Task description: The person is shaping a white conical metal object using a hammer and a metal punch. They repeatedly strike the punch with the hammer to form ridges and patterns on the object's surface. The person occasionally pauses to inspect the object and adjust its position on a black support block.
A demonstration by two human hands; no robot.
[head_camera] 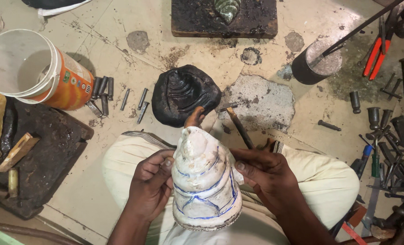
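1. I see both hands on a white conical moulded piece (205, 179), stepped like a tiered dome, held upright over the lap between the knees.
2. Left hand (151, 183): fingers curled round the left flank of the piece, thumb pressed on its face. Closed on it, firm wrap.
3. Right hand (266, 176): fingers half curled, thumb on the right flank, palm cupping the side. Holds nothing but the piece.
4. Progress as I judge it: blue pen lines (205, 199) already trace the tier edges on the lower half of the piece. The upper tiers near the tip look unmarked. No pen in either hand, so I can't tell whether marking is finished.
5. No cuts or tool marks on the piece that I can make out. Any shaping looks not yet begun.
6. Just beyond the fingertips: a black resin-like block (185, 94) on the floor carrying the same stepped shape in hollow relief.
7. Beyond the right hand: a small hammer (236, 121) lying on the floor, untouched.
8. Far right of the right hand: a spread of punches and chisels (392, 149), plus red-handled pliers (377, 56).
9. Beyond the left hand: loose steel punches (104, 93) beside an orange and white bucket (34, 70).
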